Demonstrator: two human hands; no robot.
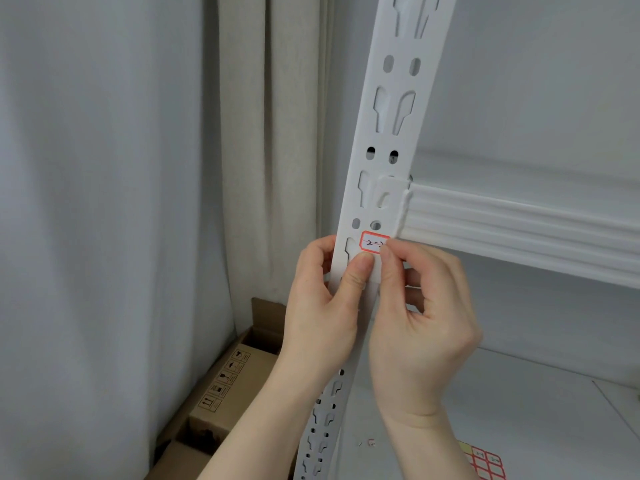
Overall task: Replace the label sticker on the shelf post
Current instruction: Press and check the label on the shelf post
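Observation:
A white slotted shelf post [388, 140] runs up the middle of the view. On it, just under the shelf beam, sits a small white label sticker [372, 242] with a red border and handwritten marks. My left hand [329, 299] grips the post from the left, its thumb pressed on the post just below the sticker. My right hand [422, 317] has curled fingers, and its thumb and fingertip pinch the sticker's lower right corner. A sheet of red-bordered stickers [485, 462] lies on the lower shelf at the bottom right.
A white ribbed shelf beam [519, 223] runs right from the post. The white lower shelf board [519, 393] lies beneath it. Pale curtains [259, 133] hang at the left. Open cardboard boxes [225, 386] stand on the floor at the lower left.

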